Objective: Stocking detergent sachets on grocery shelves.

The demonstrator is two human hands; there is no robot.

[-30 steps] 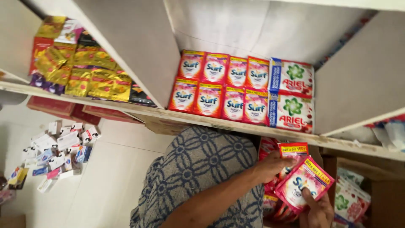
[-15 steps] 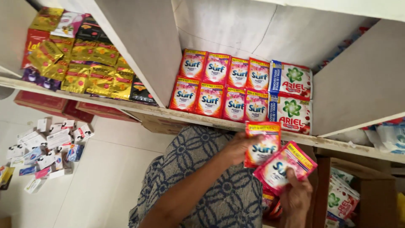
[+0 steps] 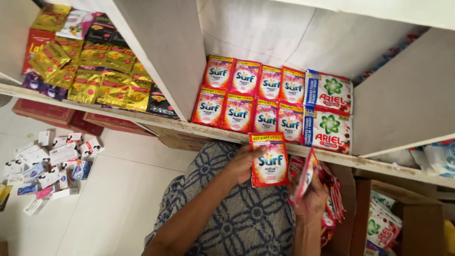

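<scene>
My left hand [image 3: 242, 163] grips a red detergent sachet [image 3: 269, 160] by its left edge and holds it upright just below the shelf edge [image 3: 180, 127]. My right hand [image 3: 313, 194] clutches a stack of the same red sachets [image 3: 305, 176], seen nearly edge-on, to the right of the single one. On the shelf above, several red detergent sachets [image 3: 246, 97] lie in two rows, with white and green detergent packets [image 3: 329, 111] to their right.
A slanted white divider [image 3: 166, 52] separates this compartment from one holding yellow, gold and dark sachets [image 3: 90, 61]. Small boxes [image 3: 47, 163] are scattered on the tiled floor at left. A carton with more packets [image 3: 384, 225] stands at lower right. Patterned fabric [image 3: 246, 218] covers my lap.
My left hand has lifted one red sachet out of the stack and up toward the shelf edge. My right hand's stack has turned from flat to edge-on.
</scene>
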